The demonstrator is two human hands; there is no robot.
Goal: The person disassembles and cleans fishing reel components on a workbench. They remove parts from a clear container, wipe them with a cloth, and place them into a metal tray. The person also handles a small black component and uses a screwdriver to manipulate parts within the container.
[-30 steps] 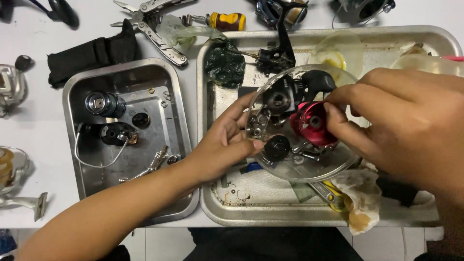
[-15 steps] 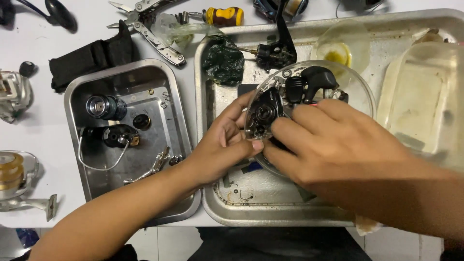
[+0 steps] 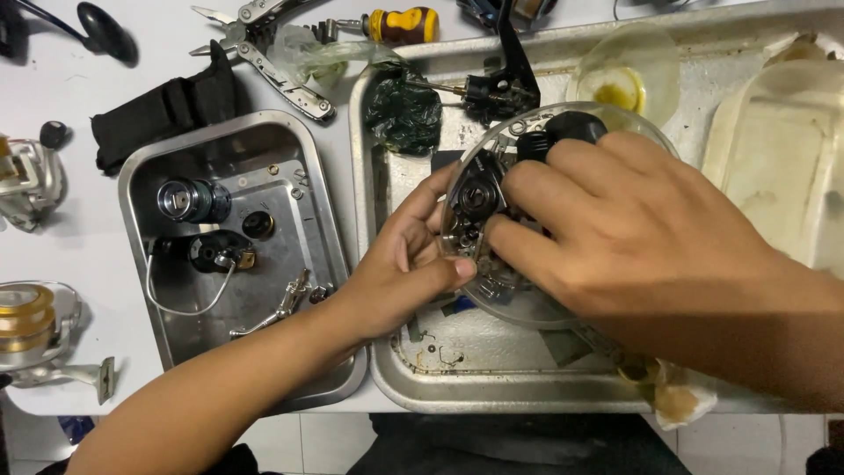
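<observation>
A white counter [image 3: 79,105] carries two steel trays side by side. The large tray [image 3: 492,387] on the right holds a clear round dish [image 3: 527,303], a cloudy plastic tub [image 3: 774,167], a clear lid with a yellow smear [image 3: 629,75], a crumpled dark green rag [image 3: 403,113] and a black reel handle [image 3: 501,84]. The right hand [image 3: 651,246] lies palm-down over the clear dish, its fingers [image 3: 519,242] curled down onto small dark reel parts [image 3: 470,198] heaped inside it. The left hand [image 3: 400,273] reaches across from the smaller tray and pinches the dish's near rim, thumb on top, fingers closed around the edge beside the parts. The small tray [image 3: 316,176] to the left holds a silver spool [image 3: 189,200], a black rotor with a wire bail [image 3: 215,255] and a few loose metal bits. Above it lie a folded black cloth [image 3: 167,110], an open multi-tool [image 3: 264,44] and a yellow-handled screwdriver [image 3: 400,25]. At the far left edge sit two partly dismantled spinning reels [image 3: 31,176].
</observation>
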